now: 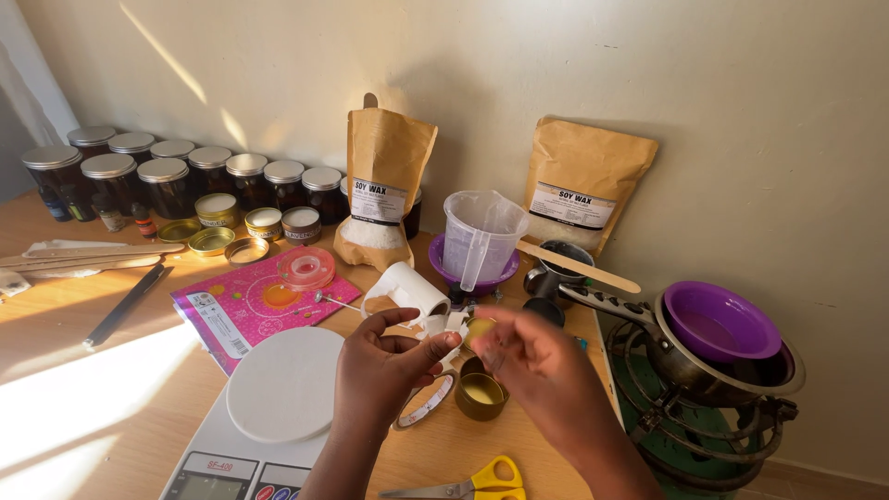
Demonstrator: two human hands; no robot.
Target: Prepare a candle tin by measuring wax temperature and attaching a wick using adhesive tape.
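My left hand [384, 366] pinches a small white sticker strip [443, 326] between thumb and fingers, above the wooden table. My right hand [542, 366], blurred, meets it from the right and pinches something small and yellowish [479, 330] at the same spot. Just below the fingers sits a small gold tin [482, 395] with pale wax inside. A gold lid or tape ring [424, 405] lies beside it. A roll of white stickers [412, 289] rests just behind my hands.
A white kitchen scale [278, 389] sits front left, yellow scissors [482, 481] at the front edge. Two brown wax bags [384, 176], a clear measuring jug [480, 236], dark lidded jars [167, 181], a pink booklet [245, 310] and a pot with purple bowl [718, 324] on a stove surround them.
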